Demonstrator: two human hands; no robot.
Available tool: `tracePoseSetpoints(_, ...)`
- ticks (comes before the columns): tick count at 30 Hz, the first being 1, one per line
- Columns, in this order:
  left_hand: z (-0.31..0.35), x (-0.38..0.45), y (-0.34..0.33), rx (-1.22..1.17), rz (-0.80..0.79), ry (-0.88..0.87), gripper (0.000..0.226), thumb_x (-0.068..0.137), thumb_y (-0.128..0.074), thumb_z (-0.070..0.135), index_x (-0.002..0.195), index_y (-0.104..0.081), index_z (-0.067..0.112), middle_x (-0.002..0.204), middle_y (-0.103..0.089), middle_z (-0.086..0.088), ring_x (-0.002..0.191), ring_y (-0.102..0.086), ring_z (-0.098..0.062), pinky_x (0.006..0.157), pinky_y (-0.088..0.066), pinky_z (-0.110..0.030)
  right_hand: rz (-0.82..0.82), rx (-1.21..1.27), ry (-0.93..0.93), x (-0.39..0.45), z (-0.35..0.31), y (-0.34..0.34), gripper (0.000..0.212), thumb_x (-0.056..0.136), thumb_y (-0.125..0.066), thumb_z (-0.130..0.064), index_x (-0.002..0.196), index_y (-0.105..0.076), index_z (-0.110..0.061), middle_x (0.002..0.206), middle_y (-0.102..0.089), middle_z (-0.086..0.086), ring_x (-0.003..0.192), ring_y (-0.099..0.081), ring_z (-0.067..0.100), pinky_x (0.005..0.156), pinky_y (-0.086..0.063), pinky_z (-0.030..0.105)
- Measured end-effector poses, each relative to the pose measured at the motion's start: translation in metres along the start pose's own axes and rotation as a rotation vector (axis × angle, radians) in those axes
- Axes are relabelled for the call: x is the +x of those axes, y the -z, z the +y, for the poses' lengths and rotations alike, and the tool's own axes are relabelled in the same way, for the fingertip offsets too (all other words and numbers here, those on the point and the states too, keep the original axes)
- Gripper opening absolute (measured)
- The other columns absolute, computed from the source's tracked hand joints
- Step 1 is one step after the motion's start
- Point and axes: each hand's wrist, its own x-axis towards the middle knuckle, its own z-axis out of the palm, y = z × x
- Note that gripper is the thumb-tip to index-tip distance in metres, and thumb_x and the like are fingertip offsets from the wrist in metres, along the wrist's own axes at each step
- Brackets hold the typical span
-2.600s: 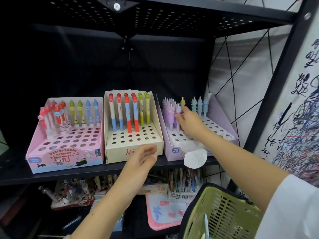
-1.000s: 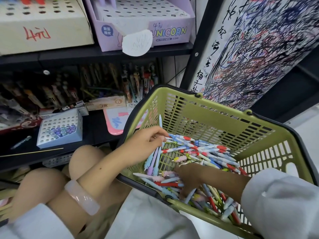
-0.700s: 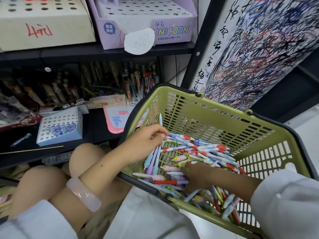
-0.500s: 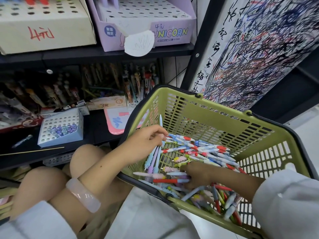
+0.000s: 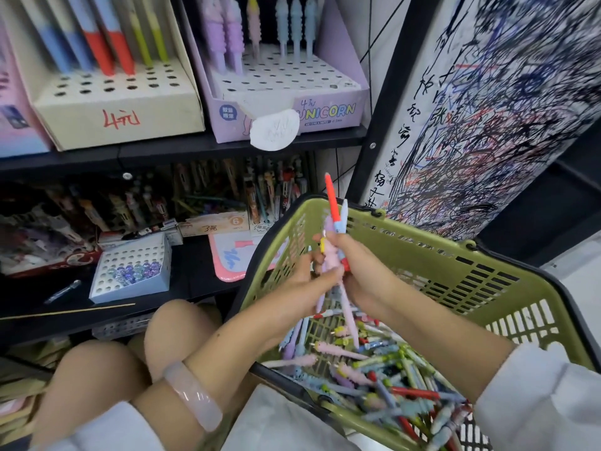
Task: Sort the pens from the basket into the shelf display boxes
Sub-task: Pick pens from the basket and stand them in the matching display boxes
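A green plastic basket (image 5: 455,255) rests at my lap, its bottom covered with several loose pens (image 5: 374,369). Above it both hands hold one bunch of pens (image 5: 335,229): a red one sticks up highest, with pale blue and pink ones beside it. My left hand (image 5: 309,278) grips the bunch from the left and my right hand (image 5: 357,271) grips it from the right. On the shelf above stand a purple unicorn display box (image 5: 325,109) and a cream display box (image 5: 130,105), each with pens upright in its holes.
A pink box edge (image 5: 13,125) shows at the far left. The lower shelf (image 5: 195,275) carries a small white box with beads (image 5: 130,271), a pink board and packed pens. A scribbled test panel (image 5: 504,109) stands on the right. My knees are below the shelf.
Both hands have risen out of the basket's pile with a bunch of pens and come together above it. The view has tilted up, so the shelf boxes show more.
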Motion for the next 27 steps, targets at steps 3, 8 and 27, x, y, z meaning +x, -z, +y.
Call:
tracePoseSetpoints(3, 0.011, 0.001, -0.002, -0.183, 0.104, -0.038, 0.026, 0.092, -0.041, 0.048, 0.117, -0.042, 0.040, 0.110, -0.065, 0.005, 0.099, -0.064, -0.008, 0.079, -0.057, -0.037, 0.026, -0.090, 0.121, -0.003, -0.003, -0.024, 0.024, 0.096, -0.045, -0.039, 0.098, -0.056, -0.017, 0.076, -0.062, -0.001, 0.073, -0.062, 0.016, 0.063, -0.053, 0.027)
tracePoseSetpoints(8, 0.025, -0.004, 0.007, -0.105, 0.226, -0.142, 0.028, 0.095, -0.039, 0.047, 0.119, -0.049, 0.038, 0.095, -0.069, 0.007, 0.077, -0.070, -0.012, 0.068, -0.059, -0.034, 0.089, -0.356, 0.335, -0.007, -0.018, -0.045, 0.033, 0.101, -0.033, -0.036, 0.112, -0.055, -0.014, 0.094, -0.060, 0.002, 0.073, -0.059, -0.006, 0.066, -0.047, 0.010)
tracePoseSetpoints(27, 0.058, -0.051, 0.069, -0.081, 0.535, -0.365, 0.004, 0.089, -0.055, 0.012, 0.087, -0.059, 0.013, 0.041, -0.042, 0.005, 0.037, -0.035, -0.008, 0.039, -0.029, -0.020, -0.048, -0.664, 0.650, -0.011, -0.052, -0.101, 0.015, 0.091, -0.055, -0.006, 0.081, -0.061, -0.015, 0.063, -0.059, -0.008, 0.055, -0.052, -0.003, 0.055, -0.044, 0.011)
